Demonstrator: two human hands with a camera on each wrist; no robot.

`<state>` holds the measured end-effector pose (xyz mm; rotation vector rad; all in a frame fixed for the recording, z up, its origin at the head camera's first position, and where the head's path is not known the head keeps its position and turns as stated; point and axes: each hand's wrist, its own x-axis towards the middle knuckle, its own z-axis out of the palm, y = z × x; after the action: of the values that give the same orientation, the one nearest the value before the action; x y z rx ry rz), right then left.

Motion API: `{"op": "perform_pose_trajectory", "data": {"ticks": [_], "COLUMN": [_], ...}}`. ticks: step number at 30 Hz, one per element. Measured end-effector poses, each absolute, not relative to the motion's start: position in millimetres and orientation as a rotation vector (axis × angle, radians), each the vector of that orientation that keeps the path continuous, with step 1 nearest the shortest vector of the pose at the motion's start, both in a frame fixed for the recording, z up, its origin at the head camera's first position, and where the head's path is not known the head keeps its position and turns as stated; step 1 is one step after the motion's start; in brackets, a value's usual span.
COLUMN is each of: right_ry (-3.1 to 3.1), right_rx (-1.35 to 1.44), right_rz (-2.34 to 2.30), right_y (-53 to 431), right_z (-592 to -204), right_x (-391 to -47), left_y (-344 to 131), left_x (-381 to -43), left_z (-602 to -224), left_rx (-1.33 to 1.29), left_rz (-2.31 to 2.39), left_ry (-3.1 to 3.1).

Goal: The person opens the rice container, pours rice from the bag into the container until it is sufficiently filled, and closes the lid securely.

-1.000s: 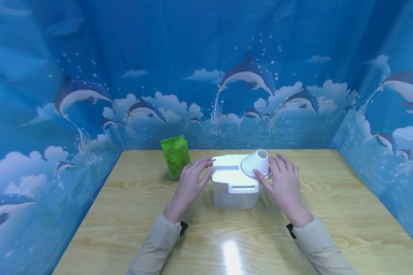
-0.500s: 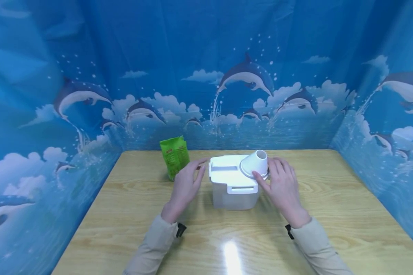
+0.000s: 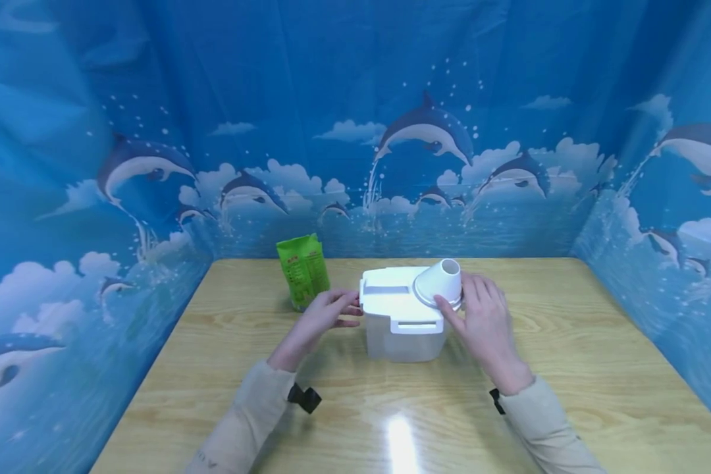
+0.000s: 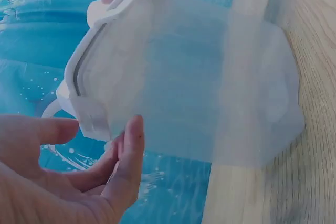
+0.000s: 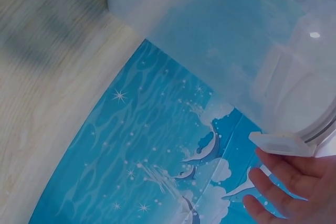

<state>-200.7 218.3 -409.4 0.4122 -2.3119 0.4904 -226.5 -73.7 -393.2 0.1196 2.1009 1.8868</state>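
Observation:
A lidded storage container of translucent plastic stands on the table in the head view. Its white lid carries a cone-shaped spout and side clips. My left hand is at the container's left side. In the left wrist view its thumb touches the top of a clip, its other fingertips right at the clip's lower edge. My right hand holds the lid's right end, thumb at the spout's base. In the right wrist view its fingers rest against the flared right clip.
A green printed bag stands upright behind and left of the container, close to my left hand. The wooden table runs back to a blue dolphin-print curtain that closes in the back and both sides.
My left hand has let go of the lid's left end, drawn back, then come in lower at the left clip. The right hand keeps its hold; container and bag stay nearly in place.

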Motion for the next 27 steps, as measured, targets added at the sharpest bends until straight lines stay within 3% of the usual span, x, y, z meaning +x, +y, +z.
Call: {"op": "perform_pose_trajectory", "data": {"ticks": [13, 27], "right_ry": [-2.273, -2.264], "right_rx": [0.419, 0.420], "right_rz": [0.498, 0.513], "right_y": [215.6, 215.1], "right_z": [-410.6, -411.4], "right_x": [-200.1, -199.4], "left_y": [-72.4, -69.8], "left_x": [-242.9, -246.3], "left_z": [-396.5, -394.0], "left_rx": [-0.123, -0.113], "left_rz": [2.064, 2.054], "left_ry": [1.607, 1.523]}}
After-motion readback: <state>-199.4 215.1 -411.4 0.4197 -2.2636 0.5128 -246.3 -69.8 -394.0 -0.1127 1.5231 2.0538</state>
